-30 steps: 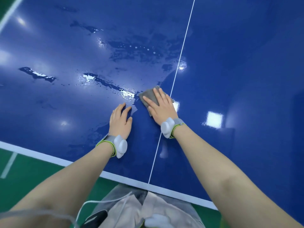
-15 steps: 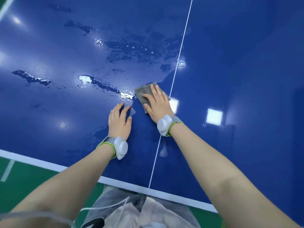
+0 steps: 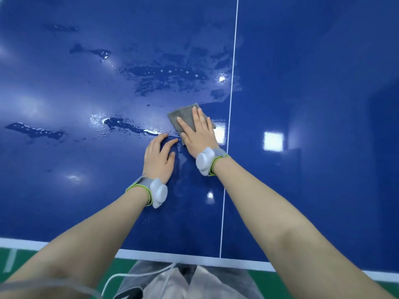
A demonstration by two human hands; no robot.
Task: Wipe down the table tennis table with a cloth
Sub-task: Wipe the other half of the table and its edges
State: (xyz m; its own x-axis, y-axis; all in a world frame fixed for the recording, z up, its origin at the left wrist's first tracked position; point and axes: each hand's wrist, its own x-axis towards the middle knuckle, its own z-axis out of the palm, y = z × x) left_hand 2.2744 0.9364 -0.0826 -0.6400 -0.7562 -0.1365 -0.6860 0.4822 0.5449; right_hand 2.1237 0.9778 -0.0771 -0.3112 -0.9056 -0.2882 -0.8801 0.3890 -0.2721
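The blue table tennis table fills the view, glossy, with wet streaks across its left half. A small grey cloth lies flat on the table just left of the white centre line. My right hand presses on the cloth with straight, spread fingers. My left hand rests flat on the wet surface just left of and nearer than the right hand, fingers extended. Each wrist wears a grey band with a white device.
The table's white near edge runs across the bottom of the view, with green floor below it. More water patches lie further away on the left half. The right half looks dry and shows light reflections.
My right hand has slid the cloth leftward, away from the centre line and towards the wet streak. My left hand stays flat on the table at about the same place.
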